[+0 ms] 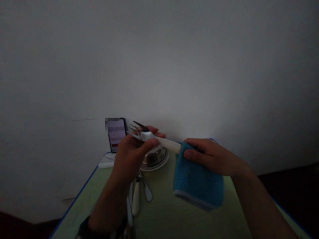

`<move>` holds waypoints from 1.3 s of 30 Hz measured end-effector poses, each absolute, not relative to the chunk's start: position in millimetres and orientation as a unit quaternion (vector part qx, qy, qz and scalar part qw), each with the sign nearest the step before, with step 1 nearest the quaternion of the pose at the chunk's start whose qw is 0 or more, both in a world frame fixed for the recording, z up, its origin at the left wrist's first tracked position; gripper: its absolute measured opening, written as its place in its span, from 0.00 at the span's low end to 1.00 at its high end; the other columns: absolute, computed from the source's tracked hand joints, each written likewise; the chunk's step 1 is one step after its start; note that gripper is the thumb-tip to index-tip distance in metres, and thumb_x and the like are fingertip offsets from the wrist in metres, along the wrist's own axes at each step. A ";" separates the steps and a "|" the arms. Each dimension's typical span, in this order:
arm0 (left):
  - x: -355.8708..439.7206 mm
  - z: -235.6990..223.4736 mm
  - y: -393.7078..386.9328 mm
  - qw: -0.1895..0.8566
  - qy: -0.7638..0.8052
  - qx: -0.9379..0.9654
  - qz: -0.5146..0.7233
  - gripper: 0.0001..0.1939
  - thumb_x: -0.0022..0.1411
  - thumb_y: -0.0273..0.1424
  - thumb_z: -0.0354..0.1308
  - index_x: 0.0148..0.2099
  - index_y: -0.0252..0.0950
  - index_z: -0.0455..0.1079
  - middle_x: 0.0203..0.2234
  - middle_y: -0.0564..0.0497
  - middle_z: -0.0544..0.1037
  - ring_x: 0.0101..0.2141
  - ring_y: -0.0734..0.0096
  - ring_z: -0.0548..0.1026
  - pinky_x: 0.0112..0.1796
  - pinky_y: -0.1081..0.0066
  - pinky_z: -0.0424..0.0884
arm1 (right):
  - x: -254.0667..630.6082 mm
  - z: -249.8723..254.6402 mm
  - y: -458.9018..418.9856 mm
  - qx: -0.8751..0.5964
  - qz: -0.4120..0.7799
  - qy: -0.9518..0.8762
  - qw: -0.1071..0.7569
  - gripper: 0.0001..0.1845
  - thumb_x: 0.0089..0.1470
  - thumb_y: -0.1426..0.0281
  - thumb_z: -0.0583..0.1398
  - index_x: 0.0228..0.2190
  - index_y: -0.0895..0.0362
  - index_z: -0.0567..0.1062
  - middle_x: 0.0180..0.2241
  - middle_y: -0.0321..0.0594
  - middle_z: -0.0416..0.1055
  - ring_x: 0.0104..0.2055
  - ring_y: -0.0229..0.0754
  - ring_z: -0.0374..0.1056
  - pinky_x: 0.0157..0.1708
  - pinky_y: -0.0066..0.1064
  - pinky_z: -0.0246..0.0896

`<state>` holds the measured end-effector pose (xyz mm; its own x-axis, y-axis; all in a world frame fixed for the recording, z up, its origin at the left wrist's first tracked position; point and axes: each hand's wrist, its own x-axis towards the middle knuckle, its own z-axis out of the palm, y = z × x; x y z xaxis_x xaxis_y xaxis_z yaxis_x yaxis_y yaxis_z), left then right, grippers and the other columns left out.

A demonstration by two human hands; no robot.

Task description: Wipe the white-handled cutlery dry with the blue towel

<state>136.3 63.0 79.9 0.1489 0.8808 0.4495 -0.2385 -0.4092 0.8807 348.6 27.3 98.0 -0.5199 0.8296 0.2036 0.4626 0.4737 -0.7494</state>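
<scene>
A fork (169, 144) with a cream handle and metal tines is held up above the table, tines toward the upper left. My left hand (136, 151) grips it near the neck, thumb on top. Around the handle's far end, my right hand (205, 156) pinches a folded blue cloth (198, 182), which hangs down below the fingers. The cloth covers the tip of the handle. Behind the fork, a shiny metal bowl (154, 157) rests on the table, partly hidden by my left hand.
The green table (159, 212) has a blue edge and meets a plain wall (159, 66). Several pieces of cutlery (136, 199) lie beside my left forearm. A phone (117, 134) leans on the wall at the back left, with a white object (106, 160) at its foot.
</scene>
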 end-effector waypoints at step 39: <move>120.8 90.9 46.4 0.399 0.425 0.795 0.167 0.17 0.65 0.40 0.43 0.35 0.36 0.68 0.22 0.54 0.75 0.17 0.75 0.72 0.15 0.79 0.63 | 360.4 81.5 45.2 -0.446 0.252 -0.800 0.311 0.15 0.59 0.60 0.51 0.31 0.57 0.70 0.28 0.36 0.64 0.30 0.37 0.61 0.29 0.28 0.57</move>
<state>120.8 46.4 90.9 0.5824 0.8095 -0.0738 0.5424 -0.3193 0.7771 360.4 45.2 81.5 -0.4074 0.8713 0.2738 0.5576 0.4747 -0.6810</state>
